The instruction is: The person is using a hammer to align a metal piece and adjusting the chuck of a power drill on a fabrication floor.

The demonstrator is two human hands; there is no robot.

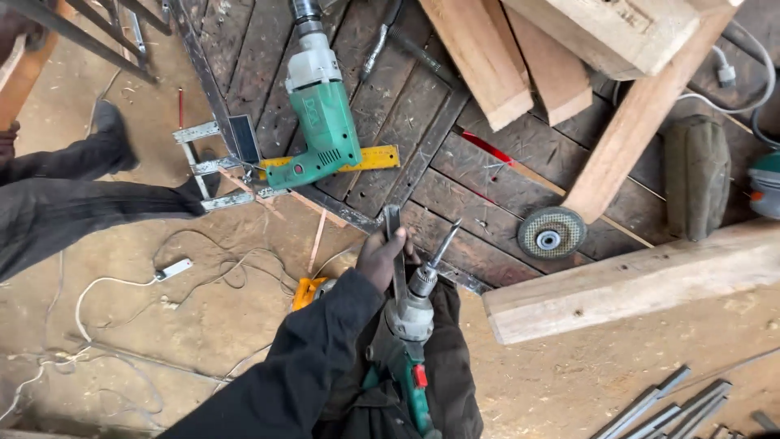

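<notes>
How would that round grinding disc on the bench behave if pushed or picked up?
The grinding disc lies flat on the plank bench, so it would probably slide, not roll. Stood on edge, its round rim would likely roll. It looks rigid, with a gritty face that should not slip, though such discs can chip if dropped.

Green drill (pixel 321 114), yellow ruler (pixel 370 158), perhaps red trigger (pixel 420 375).

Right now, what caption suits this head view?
Left hand grips a metal bar beside a held drill.
</notes>
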